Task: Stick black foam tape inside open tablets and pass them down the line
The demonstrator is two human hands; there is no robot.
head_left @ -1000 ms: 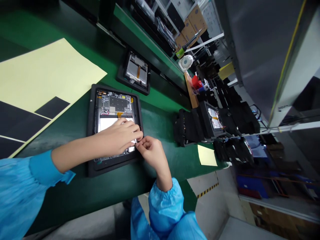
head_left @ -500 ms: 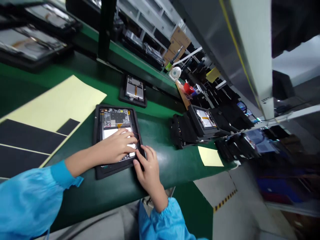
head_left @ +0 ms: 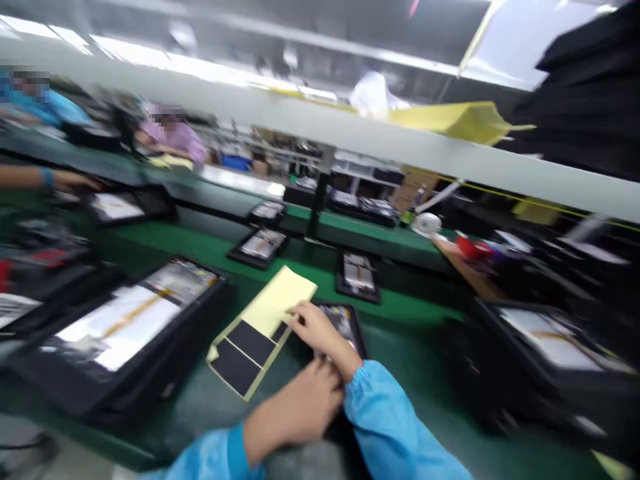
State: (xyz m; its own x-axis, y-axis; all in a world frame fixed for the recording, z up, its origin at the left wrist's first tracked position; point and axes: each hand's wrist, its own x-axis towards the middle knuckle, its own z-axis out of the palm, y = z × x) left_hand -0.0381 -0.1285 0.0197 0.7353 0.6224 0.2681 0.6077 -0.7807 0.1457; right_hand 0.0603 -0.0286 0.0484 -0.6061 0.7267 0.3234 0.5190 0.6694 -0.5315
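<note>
Head view, heavy motion blur. Right hand (head_left: 320,330) reaches toward far left, fingers (head_left: 297,312) over the corner where a yellow backing sheet with black foam pads (head_left: 273,303) meets an opened tablet (head_left: 340,323) in a black tray (head_left: 359,337). Fingers look spread, but can't tell if that hand's grip is closed on the sheet or only touching it. Left hand (head_left: 300,407) sits lower, at the near end of the tray, just under the right forearm. Blur hides its fingers, so its grip can't be told either. Both cuffs are blue (head_left: 395,420).

Sheet sits just left of the tray, tilted in view, on a green counter (head_left: 405,307). More opened tablets in black trays sit left (head_left: 125,327) and right (head_left: 550,343), others further along (head_left: 357,277). Far right of the counter: small white fan (head_left: 427,225), red item (head_left: 470,247). Far left, a co-worker in a pink top (head_left: 173,137) at the next bench; another person's forearm (head_left: 45,179) reaches in at left.
</note>
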